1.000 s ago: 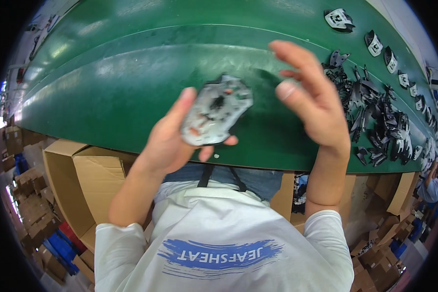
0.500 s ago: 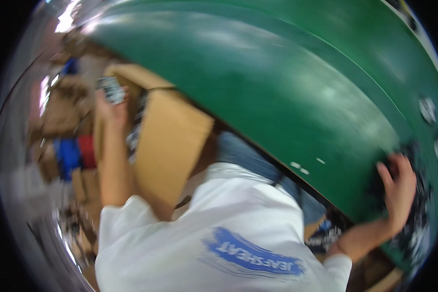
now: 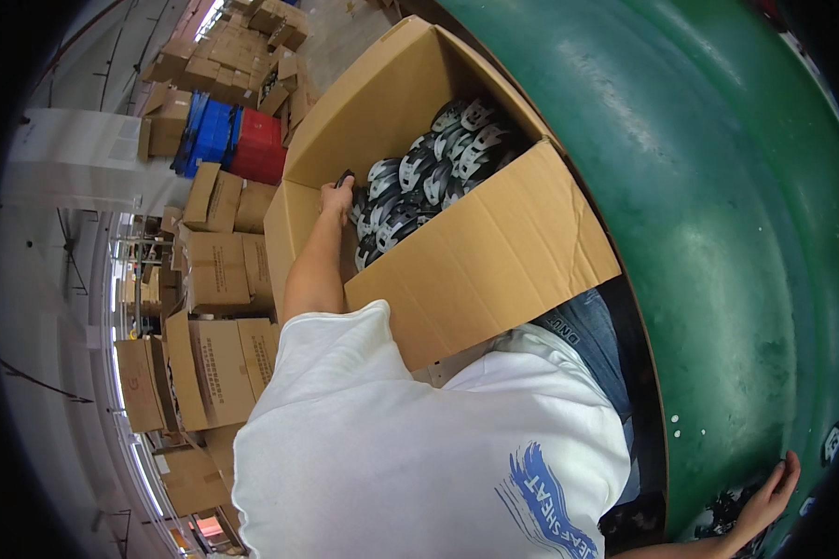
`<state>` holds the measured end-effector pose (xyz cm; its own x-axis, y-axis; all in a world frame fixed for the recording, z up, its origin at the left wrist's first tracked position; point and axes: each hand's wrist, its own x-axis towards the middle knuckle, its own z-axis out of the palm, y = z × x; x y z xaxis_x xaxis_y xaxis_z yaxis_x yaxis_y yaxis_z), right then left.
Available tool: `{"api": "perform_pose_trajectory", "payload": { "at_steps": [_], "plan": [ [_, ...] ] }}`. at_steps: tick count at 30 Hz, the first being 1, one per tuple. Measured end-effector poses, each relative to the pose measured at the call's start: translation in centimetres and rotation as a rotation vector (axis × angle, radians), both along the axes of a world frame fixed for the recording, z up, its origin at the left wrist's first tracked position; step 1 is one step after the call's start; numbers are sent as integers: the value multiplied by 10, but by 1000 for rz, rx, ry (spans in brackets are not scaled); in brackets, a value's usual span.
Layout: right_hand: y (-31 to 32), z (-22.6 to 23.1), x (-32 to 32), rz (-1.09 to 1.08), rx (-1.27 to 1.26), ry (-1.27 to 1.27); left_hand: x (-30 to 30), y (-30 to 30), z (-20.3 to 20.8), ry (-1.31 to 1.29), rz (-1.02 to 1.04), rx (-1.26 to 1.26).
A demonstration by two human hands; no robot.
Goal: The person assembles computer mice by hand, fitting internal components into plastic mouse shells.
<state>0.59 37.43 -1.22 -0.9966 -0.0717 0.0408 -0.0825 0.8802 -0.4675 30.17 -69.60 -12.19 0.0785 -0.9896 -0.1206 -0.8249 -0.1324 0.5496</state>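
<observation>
The left hand (image 3: 337, 197) reaches into the open cardboard box (image 3: 494, 252) in the upper middle of the frame. Its fingers are closed on a small black part (image 3: 346, 176) at the edge of the pile of black and silver parts (image 3: 429, 172). The right hand (image 3: 764, 498), at the lower right, lies flat with fingers spread on the green table (image 3: 718, 186).

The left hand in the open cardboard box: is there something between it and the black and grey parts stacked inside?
Nothing visible. The left hand is already inside the cardboard box, at the edge of the stacked parts, seemingly touching a dark piece. The flaps are folded outward and do not cover the opening.
</observation>
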Motion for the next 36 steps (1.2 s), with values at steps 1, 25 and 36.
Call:
{"api": "perform_pose_trajectory", "payload": {
  "at_steps": [1, 25, 36],
  "plan": [
    [11, -11, -4, 6, -5, -7, 5, -4, 5, -7, 6, -5],
    [-105, 23, -14, -61, -394, 214, -286, 266, 162, 584, -1131, -376],
    [-87, 28, 1, 195, -222, 31, -492, 801, 152, 753, -2047, 762]
  ]
}}
